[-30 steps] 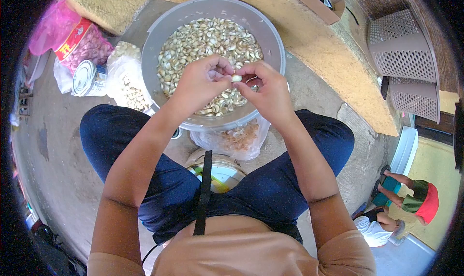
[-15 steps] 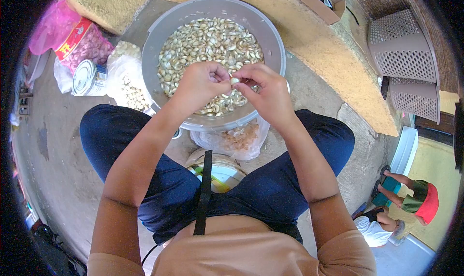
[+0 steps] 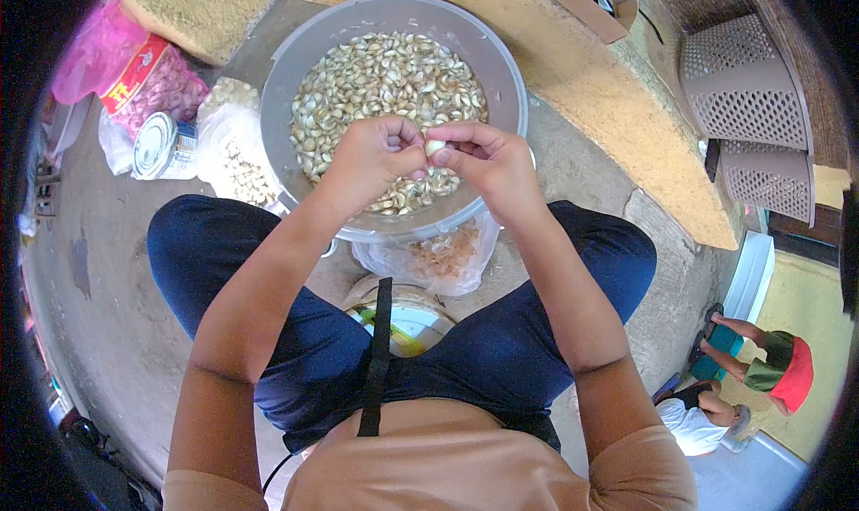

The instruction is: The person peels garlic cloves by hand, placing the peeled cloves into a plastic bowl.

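A pale garlic clove (image 3: 435,147) sits between the thumb and forefinger of my right hand (image 3: 497,166). My left hand (image 3: 374,156) is closed in a pinch against the clove's left side. Its curled fingers hide whatever else they may hold. Both hands are over the near half of a large grey basin (image 3: 279,90), their fingertips almost meeting. Loose garlic cloves (image 3: 385,77) cover the basin's bottom, many with skin on.
Left of the basin are a white bag of cloves (image 3: 234,153), a can (image 3: 159,146) and a pink sack (image 3: 161,90). A clear bag of peelings (image 3: 447,256) lies before the basin. A low yellow wall (image 3: 617,126) runs behind. Two people (image 3: 774,368) are at far right.
The clove shows larger and whiter between my right fingers, which have closed in on it. My left hand stays in nearly the same place.
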The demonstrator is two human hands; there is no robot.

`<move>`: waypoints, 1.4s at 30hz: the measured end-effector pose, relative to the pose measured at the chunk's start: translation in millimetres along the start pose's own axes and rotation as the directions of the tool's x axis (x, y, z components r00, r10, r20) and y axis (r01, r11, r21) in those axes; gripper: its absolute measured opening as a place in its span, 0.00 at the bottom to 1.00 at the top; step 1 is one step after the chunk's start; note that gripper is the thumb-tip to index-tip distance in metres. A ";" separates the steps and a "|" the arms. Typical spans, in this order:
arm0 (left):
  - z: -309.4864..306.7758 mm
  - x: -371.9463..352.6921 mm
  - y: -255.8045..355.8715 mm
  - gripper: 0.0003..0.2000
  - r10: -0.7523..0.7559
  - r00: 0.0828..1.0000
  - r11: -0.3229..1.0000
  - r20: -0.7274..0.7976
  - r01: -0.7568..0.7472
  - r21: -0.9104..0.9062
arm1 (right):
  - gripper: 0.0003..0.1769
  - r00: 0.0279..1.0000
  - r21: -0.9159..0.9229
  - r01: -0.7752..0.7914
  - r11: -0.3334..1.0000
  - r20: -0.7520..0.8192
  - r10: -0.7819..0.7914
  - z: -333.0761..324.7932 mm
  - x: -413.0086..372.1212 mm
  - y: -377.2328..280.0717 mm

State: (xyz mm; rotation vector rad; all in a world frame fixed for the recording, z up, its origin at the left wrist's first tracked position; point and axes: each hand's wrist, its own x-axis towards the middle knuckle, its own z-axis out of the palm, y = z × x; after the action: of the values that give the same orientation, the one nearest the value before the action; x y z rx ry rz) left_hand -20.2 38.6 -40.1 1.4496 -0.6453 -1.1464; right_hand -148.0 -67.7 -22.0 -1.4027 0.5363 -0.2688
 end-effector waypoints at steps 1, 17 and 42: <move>0.4 -0.6 2.3 0.05 0.000 1.000 1.000 0.006 0.000 -0.003 | 0.12 1.000 0.038 -0.008 0.999 0.002 0.008 -0.2 0.1 0.6; 3.8 -11.0 19.4 0.06 0.175 0.984 0.865 -0.020 -0.144 0.481 | 0.14 0.996 0.010 -0.089 0.996 0.019 0.089 -3.8 2.4 -2.0; -2.1 -3.1 7.5 0.04 0.145 0.989 0.922 0.004 -0.137 0.363 | 0.14 0.979 0.199 -0.198 0.960 -0.011 0.204 0.7 1.9 -3.9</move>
State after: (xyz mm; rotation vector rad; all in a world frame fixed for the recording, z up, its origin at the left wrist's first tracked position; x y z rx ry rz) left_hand -17.9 40.5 -32.2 1.6919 -0.9690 -0.9274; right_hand -145.6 -68.7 -18.5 -1.1436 0.6556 -0.1752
